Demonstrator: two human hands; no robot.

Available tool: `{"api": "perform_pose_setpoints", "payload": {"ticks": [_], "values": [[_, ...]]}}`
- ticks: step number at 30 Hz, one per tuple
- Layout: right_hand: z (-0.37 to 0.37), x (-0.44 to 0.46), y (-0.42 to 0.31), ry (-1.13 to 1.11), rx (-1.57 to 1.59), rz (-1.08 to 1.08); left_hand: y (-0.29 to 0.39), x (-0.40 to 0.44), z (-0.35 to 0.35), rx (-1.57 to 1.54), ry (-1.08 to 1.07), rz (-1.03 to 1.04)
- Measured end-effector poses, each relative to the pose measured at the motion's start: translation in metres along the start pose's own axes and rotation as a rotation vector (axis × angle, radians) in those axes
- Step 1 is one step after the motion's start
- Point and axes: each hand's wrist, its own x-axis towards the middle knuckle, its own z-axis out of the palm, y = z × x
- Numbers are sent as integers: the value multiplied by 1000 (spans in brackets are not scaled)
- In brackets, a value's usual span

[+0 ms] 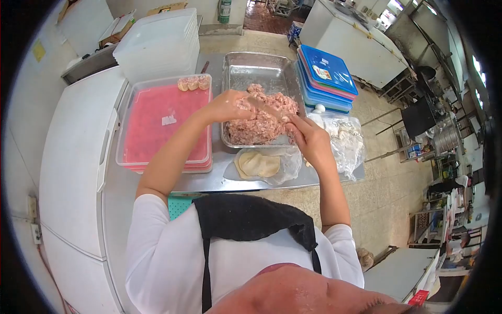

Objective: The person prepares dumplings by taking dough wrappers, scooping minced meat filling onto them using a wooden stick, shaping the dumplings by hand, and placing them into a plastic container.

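Note:
Over the metal tray [251, 58] my left hand [230, 107] is closed, palm turned in, at the left side of a mound of ground meat [259, 128]. Its fingers curl around something small that I cannot make out. My right hand [309, 135] grips one end of a flat, narrow spatula-like tool [269, 109], whose other end reaches the left hand. Just in front of the tray, a pile of round dough wrappers [257, 165] lies on a plastic bag. To the left, three filled dumplings [193, 83] sit in the far corner of a clear tub with a pink surface [167, 107].
Stacked clear containers [157, 44] stand behind the tub, and stacked blue and pink lids [327, 73] at the tray's far right. A plastic bag with white contents [342, 141] lies at the table's right end. A white refrigerator [73, 152] borders the left side.

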Motion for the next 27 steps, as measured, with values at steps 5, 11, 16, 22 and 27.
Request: {"api": "perform_pose_setpoints", "payload": {"ticks": [5,11,16,22,27], "values": [[54,2,26,147,46,-65,-18,23,13,84,78,-51],[56,-18,102,-199,-140,294,5,8,17,7,210,116],[9,-8,65,-99,541,189,24,7,2,13,22,268],[-8,12,28,-186,165,-30,13,7,2,168,21,215],[8,10,-6,-7,89,-79,10,-2,-11,53,65,215]]}}
